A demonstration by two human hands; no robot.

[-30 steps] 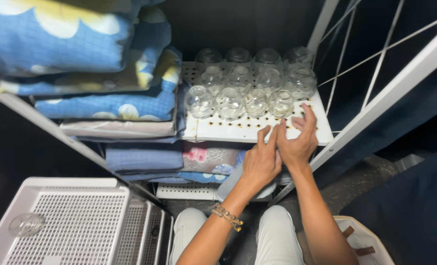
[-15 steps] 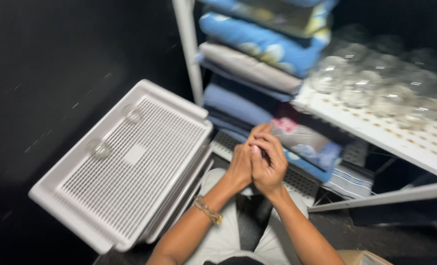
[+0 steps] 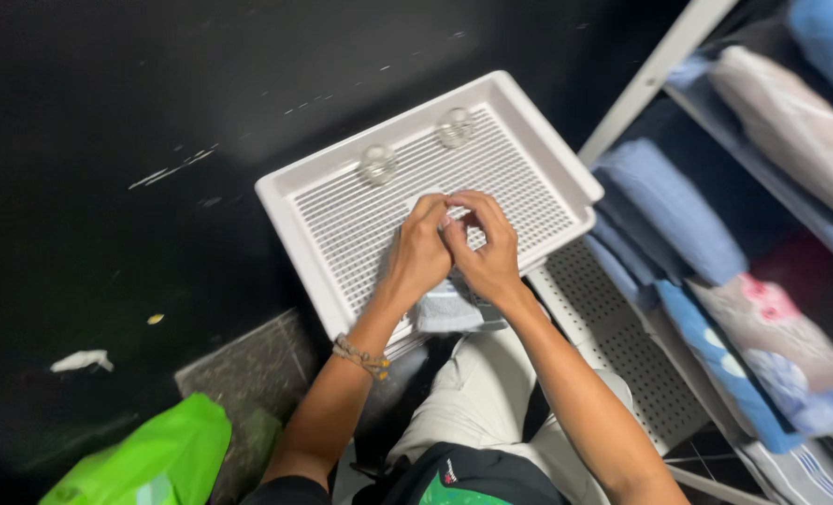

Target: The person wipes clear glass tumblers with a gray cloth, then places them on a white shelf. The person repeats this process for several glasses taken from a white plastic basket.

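Hands meet over the white perforated tray (image 3: 538,154), held together at its middle. Your left hand (image 3: 419,257) and right hand (image 3: 488,251) press fingertip to fingertip, closed around something small between them; what it is cannot be made out, too hidden and blurred. A pale blue cloth (image 3: 449,309) lies just under both wrists at the tray's near edge, touching them or nearly so. Two clear glass cups (image 3: 377,164) stand at the far side of the tray, apart from your hands. To the right, folded blankets (image 3: 660,201) sit on a white rack. Green bag (image 3: 145,458) near left on the dark floor. Judgement: you appear to be handling or wiping a small piece over the tray; setting it down beside the cups would call for a clear spot on the mesh.
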